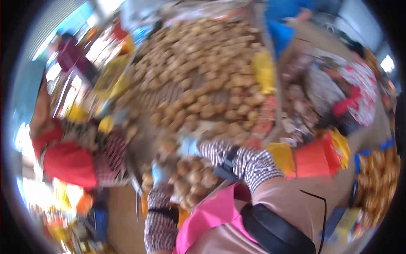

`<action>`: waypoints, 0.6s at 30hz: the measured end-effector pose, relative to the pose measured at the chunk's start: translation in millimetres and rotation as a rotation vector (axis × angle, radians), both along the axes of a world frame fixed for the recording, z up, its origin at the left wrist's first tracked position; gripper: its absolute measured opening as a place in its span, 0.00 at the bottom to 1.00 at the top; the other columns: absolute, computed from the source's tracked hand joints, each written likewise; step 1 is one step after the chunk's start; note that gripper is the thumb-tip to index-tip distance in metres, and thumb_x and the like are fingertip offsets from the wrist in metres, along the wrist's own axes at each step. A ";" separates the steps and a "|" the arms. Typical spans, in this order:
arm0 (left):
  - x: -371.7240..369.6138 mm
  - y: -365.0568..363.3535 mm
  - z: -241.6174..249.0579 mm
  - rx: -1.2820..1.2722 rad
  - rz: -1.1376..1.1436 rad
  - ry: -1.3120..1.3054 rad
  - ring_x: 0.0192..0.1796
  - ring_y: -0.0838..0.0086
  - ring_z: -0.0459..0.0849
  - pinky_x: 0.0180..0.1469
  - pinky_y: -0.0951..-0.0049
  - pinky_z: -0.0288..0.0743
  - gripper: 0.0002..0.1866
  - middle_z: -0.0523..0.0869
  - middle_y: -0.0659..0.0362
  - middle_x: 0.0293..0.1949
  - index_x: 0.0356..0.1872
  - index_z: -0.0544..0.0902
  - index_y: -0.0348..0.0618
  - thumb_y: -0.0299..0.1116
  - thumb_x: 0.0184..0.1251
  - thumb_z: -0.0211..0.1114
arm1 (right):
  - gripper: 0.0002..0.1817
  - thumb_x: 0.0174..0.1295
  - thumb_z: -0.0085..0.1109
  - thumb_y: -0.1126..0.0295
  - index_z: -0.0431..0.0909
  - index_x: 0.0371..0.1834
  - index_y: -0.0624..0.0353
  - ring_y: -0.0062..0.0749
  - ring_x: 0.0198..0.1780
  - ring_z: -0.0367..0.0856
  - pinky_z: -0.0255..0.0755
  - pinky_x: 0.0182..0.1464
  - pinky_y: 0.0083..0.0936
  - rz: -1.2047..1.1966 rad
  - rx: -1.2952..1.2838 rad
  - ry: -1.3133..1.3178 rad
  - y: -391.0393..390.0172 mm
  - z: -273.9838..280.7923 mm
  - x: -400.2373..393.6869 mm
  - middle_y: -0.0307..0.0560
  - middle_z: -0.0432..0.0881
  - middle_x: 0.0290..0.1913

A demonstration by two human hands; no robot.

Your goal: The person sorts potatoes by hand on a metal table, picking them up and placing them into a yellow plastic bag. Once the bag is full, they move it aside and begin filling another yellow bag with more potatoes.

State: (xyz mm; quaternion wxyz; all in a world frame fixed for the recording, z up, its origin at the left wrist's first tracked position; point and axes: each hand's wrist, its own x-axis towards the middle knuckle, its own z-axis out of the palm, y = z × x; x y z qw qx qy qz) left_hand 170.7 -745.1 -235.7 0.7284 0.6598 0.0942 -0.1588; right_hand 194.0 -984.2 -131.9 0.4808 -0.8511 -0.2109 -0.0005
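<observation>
A large heap of round, tan-brown potatoes (198,46) covers the sorting table in front of me. My right hand (189,146), in a light blue glove and checked sleeve, reaches over the near part of the table. My left hand (160,172), gloved alike, is lower and to the left, beside a nearer cluster of potatoes (192,180) close to my body. Between and just beyond both hands lies a potato (168,144); contact with it cannot be made out. Motion blur smears the fingers of both hands.
At the left, a person in red (69,163) works at the same table with gloved hands. Another person in a red-and-white top (359,89) sits at the right by sacks. A red bag (317,156) and yellow bag (264,72) flank the table. Filled crates (376,182) stand right.
</observation>
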 end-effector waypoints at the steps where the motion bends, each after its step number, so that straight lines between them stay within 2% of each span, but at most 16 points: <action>1: 19.3 -25.3 -14.2 0.586 -0.266 -0.249 0.51 0.68 0.81 0.46 0.71 0.80 0.38 0.77 0.52 0.54 0.72 0.56 0.38 0.20 0.59 0.61 | 0.30 0.55 0.65 0.65 0.71 0.63 0.55 0.38 0.45 0.83 0.76 0.52 0.28 0.008 0.176 0.183 -39.1 15.9 -7.4 0.51 0.85 0.46; 2: -15.6 -39.5 42.2 0.562 -0.098 -0.392 0.54 0.64 0.80 0.51 0.68 0.78 0.36 0.76 0.50 0.56 0.70 0.60 0.39 0.23 0.60 0.63 | 0.31 0.56 0.63 0.73 0.67 0.66 0.53 0.30 0.40 0.81 0.77 0.45 0.27 -0.017 0.367 0.733 -43.4 16.1 -58.1 0.44 0.85 0.41; 3: -36.8 -74.6 112.2 0.871 -0.194 -0.551 0.59 0.61 0.77 0.58 0.66 0.74 0.32 0.75 0.47 0.58 0.68 0.64 0.35 0.25 0.60 0.60 | 0.35 0.57 0.61 0.77 0.61 0.69 0.51 0.28 0.38 0.81 0.76 0.39 0.26 0.087 0.956 0.802 -60.1 56.6 -96.0 0.37 0.82 0.38; 4: -33.7 -75.6 89.6 0.837 -0.236 -0.719 0.63 0.59 0.74 0.63 0.66 0.69 0.30 0.74 0.45 0.60 0.66 0.67 0.34 0.27 0.60 0.59 | 0.33 0.57 0.58 0.80 0.62 0.68 0.55 0.23 0.27 0.77 0.74 0.28 0.23 -0.110 1.285 0.777 -57.6 60.8 -120.6 0.37 0.79 0.31; 5: -39.3 -90.7 101.6 0.631 -0.285 -0.484 0.63 0.60 0.74 0.62 0.66 0.70 0.31 0.75 0.47 0.60 0.66 0.67 0.36 0.25 0.59 0.60 | 0.29 0.59 0.53 0.79 0.64 0.66 0.51 0.24 0.28 0.77 0.75 0.29 0.25 -0.141 1.397 0.897 -72.2 31.2 -137.4 0.39 0.78 0.32; 6: -39.3 -97.7 92.3 0.584 -0.285 -0.491 0.61 0.62 0.75 0.61 0.66 0.70 0.29 0.75 0.49 0.59 0.64 0.69 0.37 0.23 0.58 0.61 | 0.21 0.59 0.51 0.79 0.70 0.57 0.50 0.24 0.33 0.78 0.75 0.31 0.27 -0.248 1.295 1.098 -88.4 33.5 -154.6 0.39 0.78 0.32; 7: -36.2 -101.7 85.9 0.596 -0.296 -0.531 0.60 0.63 0.75 0.60 0.66 0.71 0.28 0.76 0.50 0.58 0.64 0.70 0.38 0.22 0.59 0.61 | 0.13 0.60 0.52 0.76 0.74 0.47 0.50 0.23 0.38 0.79 0.77 0.35 0.26 -0.065 1.329 0.882 -100.8 35.8 -174.1 0.37 0.78 0.35; 8: -34.7 -105.9 81.5 0.611 -0.298 -0.562 0.59 0.64 0.76 0.59 0.66 0.71 0.27 0.76 0.51 0.57 0.63 0.71 0.38 0.21 0.59 0.62 | 0.05 0.62 0.52 0.75 0.73 0.39 0.53 0.23 0.39 0.78 0.78 0.39 0.24 -0.333 1.284 1.004 -108.3 33.8 -198.0 0.35 0.77 0.36; 9: -35.3 -111.6 80.0 0.553 -0.270 -0.604 0.55 0.63 0.76 0.57 0.65 0.72 0.27 0.76 0.50 0.55 0.62 0.71 0.37 0.21 0.59 0.62 | 0.05 0.64 0.53 0.73 0.74 0.41 0.51 0.23 0.40 0.78 0.79 0.41 0.24 -0.329 1.292 1.084 -117.8 59.2 -223.5 0.34 0.77 0.39; 10: -34.8 -116.3 79.1 0.494 -0.235 -0.645 0.50 0.62 0.76 0.54 0.64 0.72 0.26 0.76 0.50 0.52 0.61 0.71 0.36 0.22 0.59 0.61 | 0.05 0.66 0.54 0.69 0.75 0.43 0.51 0.22 0.38 0.79 0.78 0.39 0.23 -0.419 1.422 1.100 -122.2 59.9 -241.9 0.35 0.78 0.38; 11: -31.2 -118.6 79.3 0.544 -0.243 -0.651 0.51 0.62 0.77 0.54 0.65 0.73 0.25 0.76 0.51 0.53 0.61 0.72 0.36 0.21 0.60 0.61 | 0.11 0.67 0.55 0.63 0.76 0.49 0.53 0.25 0.36 0.81 0.78 0.37 0.23 -0.231 1.513 1.145 -137.6 8.1 -255.1 0.38 0.81 0.40; 12: -28.1 -120.3 85.6 0.615 -0.267 -0.597 0.49 0.63 0.78 0.52 0.66 0.74 0.25 0.76 0.51 0.52 0.60 0.72 0.36 0.21 0.59 0.62 | 0.15 0.68 0.56 0.58 0.76 0.50 0.56 0.29 0.34 0.82 0.77 0.34 0.22 -0.456 1.479 1.233 -141.4 36.9 -265.6 0.42 0.82 0.42; 14: -19.3 -123.6 84.3 0.630 -0.259 -0.550 0.48 0.65 0.79 0.50 0.68 0.75 0.25 0.77 0.52 0.51 0.60 0.72 0.36 0.22 0.59 0.62 | 0.23 0.64 0.59 0.49 0.76 0.50 0.57 0.33 0.39 0.84 0.79 0.36 0.30 -0.556 1.728 1.088 -151.4 27.7 -274.6 0.44 0.83 0.44; 15: -13.8 -126.3 87.6 0.640 -0.256 -0.560 0.48 0.65 0.79 0.50 0.68 0.75 0.25 0.77 0.52 0.51 0.60 0.72 0.36 0.22 0.59 0.62 | 0.31 0.59 0.59 0.39 0.76 0.51 0.55 0.35 0.44 0.84 0.79 0.41 0.41 -0.611 1.878 1.092 -157.3 27.6 -271.6 0.46 0.83 0.44; 16: -11.6 -127.9 90.3 0.660 -0.265 -0.553 0.47 0.66 0.79 0.50 0.68 0.75 0.25 0.77 0.53 0.50 0.60 0.72 0.37 0.22 0.59 0.63 | 0.31 0.59 0.59 0.39 0.76 0.51 0.55 0.35 0.44 0.84 0.79 0.41 0.41 -0.603 1.886 1.095 -161.8 25.9 -267.0 0.46 0.83 0.44; 18: -10.4 -127.4 95.0 0.685 -0.278 -0.540 0.47 0.67 0.79 0.50 0.68 0.75 0.25 0.78 0.53 0.50 0.60 0.73 0.37 0.22 0.59 0.63 | 0.30 0.64 0.55 0.42 0.74 0.56 0.58 0.43 0.45 0.83 0.80 0.46 0.42 -0.559 1.839 1.129 -166.1 24.8 -259.7 0.51 0.82 0.48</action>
